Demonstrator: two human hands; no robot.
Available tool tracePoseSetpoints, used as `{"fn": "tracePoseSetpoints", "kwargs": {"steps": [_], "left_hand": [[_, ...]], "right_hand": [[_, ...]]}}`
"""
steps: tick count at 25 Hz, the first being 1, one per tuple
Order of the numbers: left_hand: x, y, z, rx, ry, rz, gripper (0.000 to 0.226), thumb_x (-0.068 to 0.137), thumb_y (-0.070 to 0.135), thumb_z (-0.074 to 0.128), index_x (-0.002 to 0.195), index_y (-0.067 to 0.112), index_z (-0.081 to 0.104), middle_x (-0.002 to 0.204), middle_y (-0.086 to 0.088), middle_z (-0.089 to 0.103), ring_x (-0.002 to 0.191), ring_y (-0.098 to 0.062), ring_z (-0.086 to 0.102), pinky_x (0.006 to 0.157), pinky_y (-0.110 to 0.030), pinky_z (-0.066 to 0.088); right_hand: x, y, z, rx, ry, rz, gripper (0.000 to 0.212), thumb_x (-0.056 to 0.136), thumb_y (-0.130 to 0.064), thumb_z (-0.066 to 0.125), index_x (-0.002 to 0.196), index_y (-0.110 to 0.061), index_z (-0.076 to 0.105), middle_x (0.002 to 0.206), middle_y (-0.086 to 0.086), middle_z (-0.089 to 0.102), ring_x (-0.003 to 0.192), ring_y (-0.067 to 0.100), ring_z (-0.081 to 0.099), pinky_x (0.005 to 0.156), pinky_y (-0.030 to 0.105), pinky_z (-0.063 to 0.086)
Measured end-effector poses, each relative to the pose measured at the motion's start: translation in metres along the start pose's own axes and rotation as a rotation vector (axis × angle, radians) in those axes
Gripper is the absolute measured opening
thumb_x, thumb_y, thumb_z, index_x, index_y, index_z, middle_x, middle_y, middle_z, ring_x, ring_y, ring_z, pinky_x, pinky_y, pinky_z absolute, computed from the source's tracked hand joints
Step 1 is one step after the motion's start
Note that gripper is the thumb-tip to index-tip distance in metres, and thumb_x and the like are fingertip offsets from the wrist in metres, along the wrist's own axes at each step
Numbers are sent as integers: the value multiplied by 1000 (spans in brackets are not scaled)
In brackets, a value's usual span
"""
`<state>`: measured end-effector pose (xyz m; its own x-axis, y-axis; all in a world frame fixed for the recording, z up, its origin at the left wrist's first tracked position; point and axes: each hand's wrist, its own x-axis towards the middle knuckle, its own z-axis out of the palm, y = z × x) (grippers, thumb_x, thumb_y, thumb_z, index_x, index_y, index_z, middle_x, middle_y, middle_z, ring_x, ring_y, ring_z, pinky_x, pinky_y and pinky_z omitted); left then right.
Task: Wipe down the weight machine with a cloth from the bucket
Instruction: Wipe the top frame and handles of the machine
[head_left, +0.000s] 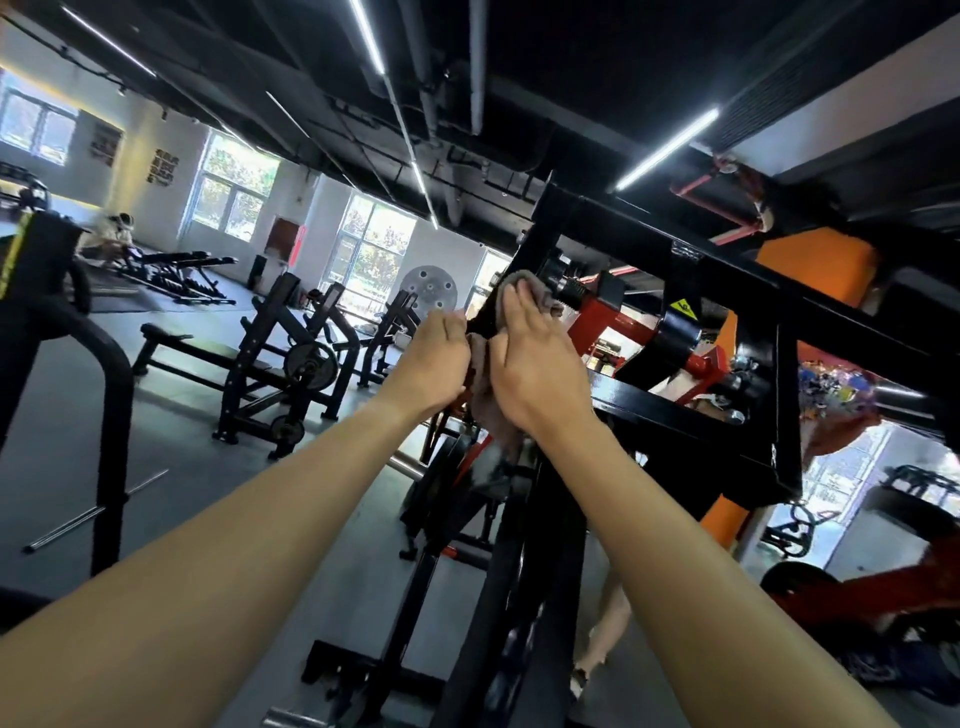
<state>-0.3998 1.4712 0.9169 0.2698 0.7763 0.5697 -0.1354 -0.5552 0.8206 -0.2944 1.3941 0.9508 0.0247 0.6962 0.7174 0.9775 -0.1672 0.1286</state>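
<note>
A black and red weight machine rises in front of me, its upright post running from the bottom centre up to a top crossbeam. A grey-brown cloth is wrapped around the upright post just below the crossbeam. My right hand presses the cloth against the post with its fingers laid over it. My left hand grips the post and the cloth's hanging edge from the left side. The bucket is not in view.
Black benches and plate-loaded racks stand across the grey floor to the left. A curved black rail stands at the near left, with a steel bar lying on the floor beside it. An orange pillar and red machine parts are on the right.
</note>
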Motion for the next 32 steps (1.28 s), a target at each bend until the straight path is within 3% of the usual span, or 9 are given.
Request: {"fn": "tracePoseSetpoints", "kwargs": {"steps": [3,5,11,14,17,22,25,27,32], "left_hand": [[-5,9,-2,18,21,27,38,111,18,24,77,21,41,75,1,43,68,-13,42,55,-13,37],[-3,8,-2,59,10,14,37,112,19,22,83,21,45,77,4,43,69,-8,40,52,-5,34],[-2,3,-2,62,-22,-25,36,110,32,24,114,10,53,97,1,54,88,-9,55,67,-21,41],[-8,9,-8,18,-63,11,31,111,19,29,88,15,50,80,4,46,71,-3,45,58,-11,38],[-5,9,-8,-34,-133,46,33,103,6,32,75,11,47,66,1,45,53,-1,40,56,-23,35],[11,-2,-31,-42,-296,28,26,106,22,36,94,15,58,88,-4,61,94,-33,63,70,-28,41],[23,-7,-41,-28,-369,32,36,111,30,33,123,2,52,113,-4,53,108,-20,51,77,-19,30],[35,-11,-41,-6,-431,18,44,110,32,35,136,-2,44,132,-12,49,121,-24,50,86,-25,33],[47,-17,-52,-46,-571,55,43,98,38,41,125,5,47,135,-18,47,129,-39,48,103,-51,43]], "right_hand": [[35,10,2,64,-63,15,61,107,-35,24,164,-16,16,172,7,10,157,31,14,129,43,11],[52,10,3,98,-97,44,59,108,-34,24,164,-17,17,172,6,7,158,32,10,129,42,9],[12,-11,17,13,89,-40,55,104,-32,28,154,-12,43,165,8,34,144,34,38,123,44,27],[-1,-25,17,53,134,5,48,104,-29,36,146,-16,54,159,5,45,141,28,43,121,40,31],[6,-22,10,17,101,33,45,106,-27,38,147,-17,52,161,4,41,143,27,39,115,40,35],[11,-43,17,-42,94,162,51,108,-25,39,157,-10,37,166,12,31,149,31,33,123,42,26],[-9,-64,22,-99,72,228,56,106,-31,32,159,-13,35,166,9,31,151,28,32,124,45,24],[-1,-68,13,-144,24,282,56,107,-31,30,161,-15,30,168,7,26,151,30,31,123,44,27],[24,-79,3,-91,-35,384,54,112,-24,29,164,-15,19,172,5,11,157,21,15,123,31,14]]}}
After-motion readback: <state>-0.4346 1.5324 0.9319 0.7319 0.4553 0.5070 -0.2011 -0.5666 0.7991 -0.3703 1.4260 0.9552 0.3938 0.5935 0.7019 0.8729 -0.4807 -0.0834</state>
